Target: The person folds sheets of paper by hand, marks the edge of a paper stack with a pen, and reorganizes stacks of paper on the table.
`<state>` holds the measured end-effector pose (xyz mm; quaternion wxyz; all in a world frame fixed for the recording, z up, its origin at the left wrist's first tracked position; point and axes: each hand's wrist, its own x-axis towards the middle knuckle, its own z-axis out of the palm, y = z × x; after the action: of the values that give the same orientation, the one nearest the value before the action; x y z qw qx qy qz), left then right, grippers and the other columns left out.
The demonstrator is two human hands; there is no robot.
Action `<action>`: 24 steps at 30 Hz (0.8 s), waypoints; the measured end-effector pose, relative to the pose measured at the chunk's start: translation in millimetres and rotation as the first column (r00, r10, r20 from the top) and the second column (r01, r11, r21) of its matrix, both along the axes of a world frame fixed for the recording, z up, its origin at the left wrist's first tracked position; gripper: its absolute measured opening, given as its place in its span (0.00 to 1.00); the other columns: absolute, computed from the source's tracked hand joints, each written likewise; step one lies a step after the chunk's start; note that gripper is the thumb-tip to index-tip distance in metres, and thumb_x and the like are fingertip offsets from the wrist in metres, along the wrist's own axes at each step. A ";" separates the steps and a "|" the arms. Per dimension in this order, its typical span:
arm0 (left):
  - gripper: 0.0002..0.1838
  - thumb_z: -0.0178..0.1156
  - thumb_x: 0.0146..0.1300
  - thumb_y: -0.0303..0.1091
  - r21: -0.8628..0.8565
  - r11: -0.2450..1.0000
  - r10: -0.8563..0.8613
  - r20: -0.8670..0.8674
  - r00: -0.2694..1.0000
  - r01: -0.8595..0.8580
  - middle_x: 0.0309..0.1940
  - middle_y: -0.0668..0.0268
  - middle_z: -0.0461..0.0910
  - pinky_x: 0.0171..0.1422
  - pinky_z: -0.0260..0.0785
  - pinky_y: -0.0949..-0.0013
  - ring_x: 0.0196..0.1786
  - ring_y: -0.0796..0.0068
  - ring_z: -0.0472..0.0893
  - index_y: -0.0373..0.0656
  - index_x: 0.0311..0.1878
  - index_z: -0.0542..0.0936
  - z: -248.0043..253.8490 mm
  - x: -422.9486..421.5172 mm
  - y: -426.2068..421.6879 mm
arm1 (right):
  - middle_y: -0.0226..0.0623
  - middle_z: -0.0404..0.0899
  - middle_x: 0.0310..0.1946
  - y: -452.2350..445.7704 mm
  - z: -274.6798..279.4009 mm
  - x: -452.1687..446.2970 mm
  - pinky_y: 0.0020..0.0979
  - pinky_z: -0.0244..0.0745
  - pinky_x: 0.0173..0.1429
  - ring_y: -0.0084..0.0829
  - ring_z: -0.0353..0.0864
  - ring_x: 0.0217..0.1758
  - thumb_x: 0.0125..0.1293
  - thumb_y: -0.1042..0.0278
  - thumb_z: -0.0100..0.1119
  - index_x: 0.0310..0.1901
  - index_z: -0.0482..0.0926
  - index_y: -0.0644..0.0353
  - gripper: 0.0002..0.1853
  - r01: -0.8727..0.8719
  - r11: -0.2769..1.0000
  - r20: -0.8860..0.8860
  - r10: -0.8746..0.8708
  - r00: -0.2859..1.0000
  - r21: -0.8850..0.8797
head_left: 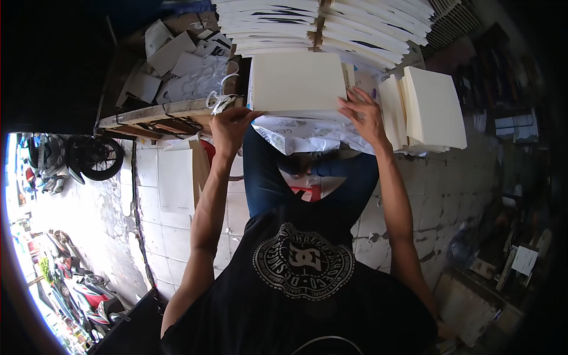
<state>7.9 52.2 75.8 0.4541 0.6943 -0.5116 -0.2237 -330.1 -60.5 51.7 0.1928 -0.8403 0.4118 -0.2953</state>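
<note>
A cream paper stack [297, 81] lies in front of me on white printed wrapping paper [302, 135]. My left hand [229, 131] pinches the stack's near left corner between thumb and fingers. At the near right corner, my right hand [365, 115] rests with its fingers spread, the fingertips touching the edge. Right of that hand, more cream sheets or folders [435, 109] lean in a thick pile on the same surface.
Tall stacks of white folded sheets [269, 26] rise behind. A wooden-edged bin [171, 110] with paper scraps and white string [220, 102] is at left. Large boards [176, 180] stand low left. Parked motorbikes [89, 296] show outside at far left.
</note>
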 end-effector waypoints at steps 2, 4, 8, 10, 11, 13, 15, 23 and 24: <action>0.15 0.77 0.54 0.36 0.012 0.999 -0.044 -0.082 0.996 0.045 0.27 0.61 0.87 0.36 0.74 0.74 0.27 0.81 0.81 0.34 0.36 0.87 -9.6 5.9 -2.7 | 0.31 0.79 0.62 -1.2 -2.7 -3.2 0.41 0.56 0.70 0.35 0.68 0.71 0.63 0.50 0.67 0.55 0.85 0.43 0.20 -0.014 1.000 -0.018 0.014 1.000 0.001; 0.18 0.73 0.59 0.41 -0.034 0.996 -0.090 -0.298 0.950 0.084 0.26 0.62 0.85 0.35 0.74 0.74 0.27 0.80 0.81 0.32 0.36 0.86 -15.0 7.7 -4.2 | 0.34 0.77 0.64 4.4 7.9 2.8 0.42 0.56 0.69 0.37 0.67 0.72 0.61 0.51 0.69 0.58 0.82 0.45 0.24 0.020 0.998 -0.046 -0.023 0.999 -0.062; 0.29 0.62 0.68 0.54 0.226 0.972 0.045 -0.430 0.902 0.059 0.24 0.63 0.80 0.33 0.72 0.74 0.26 0.79 0.80 0.29 0.36 0.83 -13.2 7.4 -1.9 | 0.40 0.65 0.71 42.0 54.7 56.7 0.49 0.55 0.68 0.39 0.63 0.74 0.59 0.50 0.70 0.68 0.70 0.53 0.37 0.024 0.973 -0.153 -0.060 0.986 -0.228; 0.32 0.58 0.69 0.57 0.277 0.957 0.053 -0.470 0.881 0.090 0.22 0.64 0.80 0.31 0.70 0.74 0.25 0.79 0.79 0.29 0.35 0.83 -7.5 -3.9 0.7 | 0.40 0.62 0.73 64.2 62.8 101.6 0.52 0.55 0.69 0.38 0.60 0.75 0.59 0.50 0.69 0.70 0.68 0.55 0.39 -0.067 0.973 -0.254 0.010 0.967 -0.219; 0.33 0.56 0.70 0.59 0.299 0.948 0.052 -0.489 0.871 0.112 0.22 0.64 0.79 0.30 0.70 0.74 0.25 0.79 0.78 0.29 0.34 0.83 -4.6 -9.1 0.0 | 0.41 0.60 0.74 73.0 64.2 122.9 0.54 0.55 0.69 0.38 0.59 0.76 0.59 0.49 0.69 0.70 0.66 0.57 0.40 -0.114 0.974 -0.311 0.049 0.949 -0.194; 0.31 0.57 0.71 0.55 0.251 0.960 0.007 -0.460 0.888 0.123 0.20 0.64 0.78 0.29 0.68 0.74 0.23 0.80 0.76 0.29 0.32 0.82 -8.7 -14.5 -3.4 | 0.38 0.60 0.74 82.0 41.4 150.7 0.57 0.49 0.72 0.35 0.57 0.78 0.58 0.48 0.70 0.71 0.64 0.59 0.43 -0.159 0.975 -0.332 0.100 0.938 -0.154; 0.30 0.57 0.71 0.54 0.213 0.973 0.006 -0.419 0.908 0.092 0.19 0.65 0.77 0.28 0.67 0.73 0.22 0.80 0.75 0.29 0.32 0.82 -12.7 -15.4 -6.0 | 0.38 0.61 0.74 85.1 30.6 147.0 0.58 0.46 0.73 0.32 0.57 0.78 0.58 0.47 0.69 0.71 0.63 0.60 0.44 -0.151 0.971 -0.301 0.090 0.949 -0.185; 0.28 0.58 0.70 0.53 0.172 0.976 -0.026 -0.514 0.858 0.132 0.13 0.73 0.67 0.21 0.55 0.76 0.16 0.84 0.65 0.34 0.26 0.79 6.3 -21.4 -4.4 | 0.41 0.70 0.69 62.6 34.9 41.8 0.58 0.42 0.72 0.33 0.65 0.74 0.57 0.34 0.65 0.68 0.69 0.60 0.45 0.067 0.967 -0.273 -0.135 0.952 -0.245; 0.28 0.59 0.69 0.52 0.162 0.981 -0.004 -0.544 0.839 0.110 0.11 0.73 0.67 0.19 0.52 0.76 0.14 0.85 0.64 0.36 0.23 0.78 16.3 -27.1 -1.6 | 0.42 0.70 0.68 59.8 43.2 46.5 0.58 0.42 0.72 0.33 0.65 0.74 0.57 0.35 0.65 0.68 0.69 0.61 0.45 0.061 0.969 -0.256 -0.124 0.959 -0.240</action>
<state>-19.1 50.6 92.0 0.5060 0.6267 -0.3597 -0.4710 -283.5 -0.7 94.8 0.0228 -0.8689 0.4362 -0.2328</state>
